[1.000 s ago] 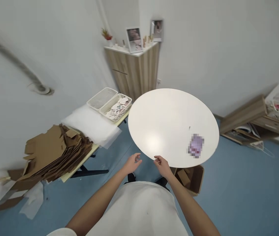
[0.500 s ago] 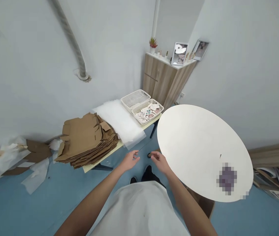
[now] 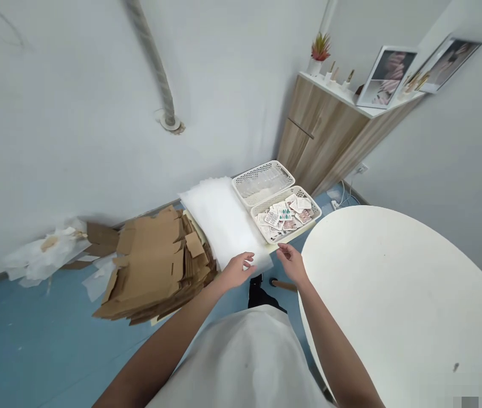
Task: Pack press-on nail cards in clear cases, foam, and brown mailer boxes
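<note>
My left hand (image 3: 237, 270) hovers over the near edge of a stack of white translucent sheets (image 3: 226, 218), fingers apart and holding nothing. Just in front of a white basket (image 3: 317, 214) is my right hand (image 3: 291, 262), also empty with its fingers loosely apart. Small printed cards (image 3: 285, 214) lie in a heap in that basket. Behind it sits a second white basket (image 3: 241, 195) with clear, flat packets inside. To the left, flattened brown cardboard boxes (image 3: 149, 255) are piled up beside the sheets.
A round white table (image 3: 393, 283) stands close on my right. In the corner, a wooden cabinet (image 3: 329, 133) bears a potted plant (image 3: 320, 51) and a picture frame (image 3: 387, 79). Crumpled white plastic (image 3: 45, 255) lies on the blue floor along the wall at left.
I have moved closer to the baskets and the cabinet. Both hands are now nearer to the sheets and the basket of cards, still empty. The round table fills more of the right side.
</note>
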Available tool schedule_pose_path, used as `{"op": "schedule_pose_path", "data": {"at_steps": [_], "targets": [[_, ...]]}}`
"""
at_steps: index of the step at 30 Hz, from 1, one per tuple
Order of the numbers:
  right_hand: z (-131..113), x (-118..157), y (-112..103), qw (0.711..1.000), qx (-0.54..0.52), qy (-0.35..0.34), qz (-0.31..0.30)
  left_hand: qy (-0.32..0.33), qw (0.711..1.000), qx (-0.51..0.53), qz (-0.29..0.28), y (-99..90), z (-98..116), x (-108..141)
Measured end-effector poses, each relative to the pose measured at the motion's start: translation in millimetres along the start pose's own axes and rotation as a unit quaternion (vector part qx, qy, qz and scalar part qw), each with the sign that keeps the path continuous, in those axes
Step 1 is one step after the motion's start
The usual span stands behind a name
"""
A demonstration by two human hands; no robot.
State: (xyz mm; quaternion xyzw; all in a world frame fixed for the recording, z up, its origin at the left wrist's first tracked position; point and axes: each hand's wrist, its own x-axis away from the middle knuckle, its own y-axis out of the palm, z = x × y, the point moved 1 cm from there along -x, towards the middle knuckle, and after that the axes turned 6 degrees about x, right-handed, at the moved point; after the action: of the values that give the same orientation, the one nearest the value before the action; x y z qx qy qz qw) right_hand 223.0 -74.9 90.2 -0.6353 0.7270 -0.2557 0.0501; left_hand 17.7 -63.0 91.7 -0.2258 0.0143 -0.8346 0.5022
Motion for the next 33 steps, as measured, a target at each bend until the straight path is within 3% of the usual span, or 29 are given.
{"op": "schedule_pose_path", "data": {"at_steps": [6,11,15,24,33], "targets": [[11,-81,-15,0.996,0.085,0.014,-0.033,-0.096,0.990,0.104,-0.016,10.9,44,-87],[23,-130,-12,0.984,0.156,0.017,-0.085,-0.187,0.954,0.234,0.008,22.2,44,-144],[27,-148,1,0.970,0.223,-0.009,-0.094,-0.232,0.931,0.282,0.019,28.5,39,-175],[28,-146,16,0.931,0.338,-0.016,-0.135,-0.285,0.922,0.255,0.053,42.1,20,-201],[26,-164,11,0.935,0.333,-0.062,-0.102,-0.287,0.906,0.285,0.126,44.2,13,-205]]}}
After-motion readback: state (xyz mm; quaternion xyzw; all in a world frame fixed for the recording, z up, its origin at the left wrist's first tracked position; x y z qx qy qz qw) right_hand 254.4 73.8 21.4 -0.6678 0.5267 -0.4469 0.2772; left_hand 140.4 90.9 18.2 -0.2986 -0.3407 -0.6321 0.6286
